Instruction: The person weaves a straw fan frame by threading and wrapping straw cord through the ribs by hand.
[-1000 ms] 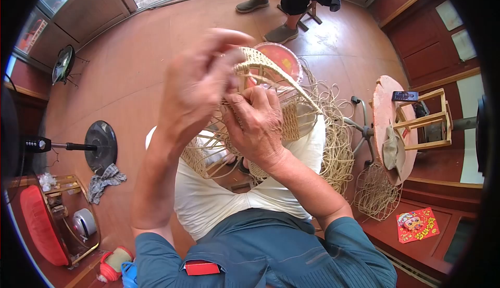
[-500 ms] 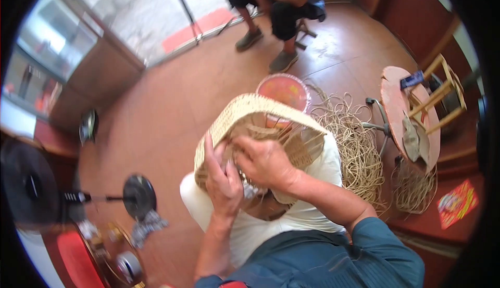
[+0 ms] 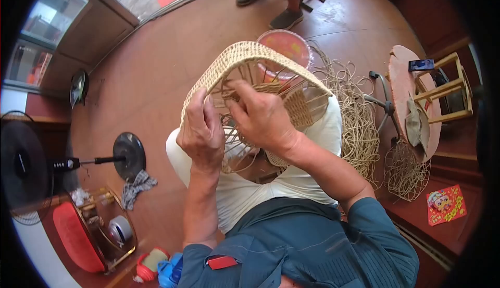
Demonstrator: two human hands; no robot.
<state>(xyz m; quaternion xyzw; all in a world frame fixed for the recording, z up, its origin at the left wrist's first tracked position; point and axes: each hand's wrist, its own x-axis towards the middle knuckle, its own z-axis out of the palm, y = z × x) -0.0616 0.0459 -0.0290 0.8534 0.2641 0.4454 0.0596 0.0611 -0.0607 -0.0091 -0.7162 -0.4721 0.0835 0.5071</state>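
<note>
A pale, half-woven basket [image 3: 229, 59] with an open side and loose spokes lies on its side across my lap. Its left edge is gripped by my left hand [image 3: 202, 132], with the fingertips pressed against the weave. Inside the opening, my right hand [image 3: 263, 116] is closed, thumb and fingers pinched on a thin strand near the inner wall; the fingertips are partly hidden. A woven panel [image 3: 298, 108] shows to the right of that hand, among bare spokes. More loose strands hang down below both hands, between my white-trousered legs.
Ahead sits a red basin [image 3: 284, 46]. A large heap of cord [image 3: 354, 126] is at my right, beside a pink round-topped stool [image 3: 403, 100] tipped over. On the left are a black fan [image 3: 31, 165] and a red-seated chair [image 3: 78, 238]. Another person's shoes [image 3: 286, 19] are beyond the basin.
My view has tilted downward, so the basket and both hands sit higher in it and the other person shows less. Both hands stay at the basket; the right fingers have shifted slightly along the inner wall.
</note>
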